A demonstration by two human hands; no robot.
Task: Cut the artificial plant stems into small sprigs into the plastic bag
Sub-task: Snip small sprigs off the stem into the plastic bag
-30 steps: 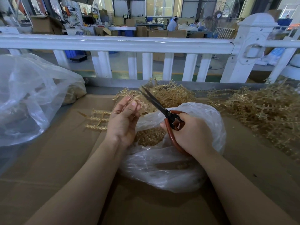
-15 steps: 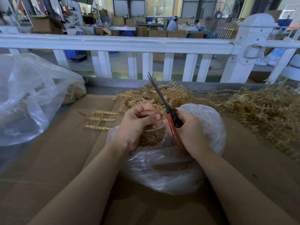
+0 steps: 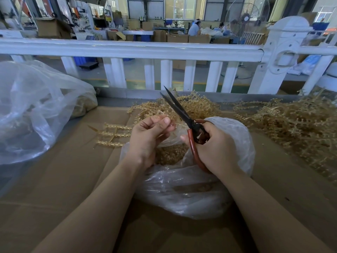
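My left hand (image 3: 147, 136) pinches a thin golden plant stem (image 3: 171, 126) between thumb and fingers, above the mouth of the clear plastic bag (image 3: 184, 190). Cut golden sprigs (image 3: 169, 154) fill the bag's inside. My right hand (image 3: 213, 147) grips black scissors (image 3: 179, 112) by their red handles. The blades point up and away, slightly parted, just right of the stem. A pile of uncut golden stems (image 3: 197, 105) lies behind the bag.
A second heap of golden stems (image 3: 295, 125) covers the right of the cardboard-covered table (image 3: 63, 179). One flat stem piece (image 3: 113, 134) lies left of my hand. A large clear bag (image 3: 32, 110) sits far left. A white railing (image 3: 164, 50) borders the far edge.
The scissor blades have parted again after closing half a second ago. My left hand has lifted slightly with a stem pinched in it. My right hand has stayed over the bag.
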